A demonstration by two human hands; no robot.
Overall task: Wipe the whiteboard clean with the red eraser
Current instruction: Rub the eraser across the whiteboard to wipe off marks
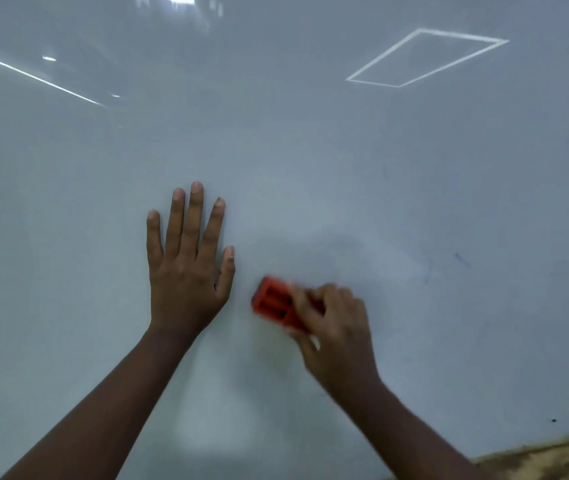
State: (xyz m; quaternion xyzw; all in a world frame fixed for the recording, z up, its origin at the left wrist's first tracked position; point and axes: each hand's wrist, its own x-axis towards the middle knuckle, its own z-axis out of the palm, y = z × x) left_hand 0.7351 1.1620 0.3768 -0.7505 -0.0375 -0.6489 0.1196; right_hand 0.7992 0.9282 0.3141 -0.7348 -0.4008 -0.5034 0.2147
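- We see the left hand (188, 268) laid flat on the whiteboard (310, 150), fingers straight and slightly spread, holding nothing; we judge that it steadies the body against the board.
- The right hand (331, 327) has its fingers curled round the red eraser (272, 303), which lies against the board just to the right of the left hand; both are blurred, so we cannot tell the exact placing of the fingers.
- Faint blue marks (461, 259) show to the right of the eraser, well apart from it, with paler smudges near them; most of the surface looks clean.
- To do the stroke well, we would keep the eraser's face flat on the board, press evenly, and carry overlapping passes rightward over the blue traces, lest a tilted edge skip or smear them.
- The board is smooth, glossy and pale grey-white, and mirrors a rectangular ceiling light (425, 58) and a bright strip (41, 79).
- The eraser is a small blocky shape, apparently hard plastic, with recessed slots in its upper face.
- A rough, mottled brown surface (553, 455) meets the board at the lower right corner; a small dark speck (554, 420) sits just above it.
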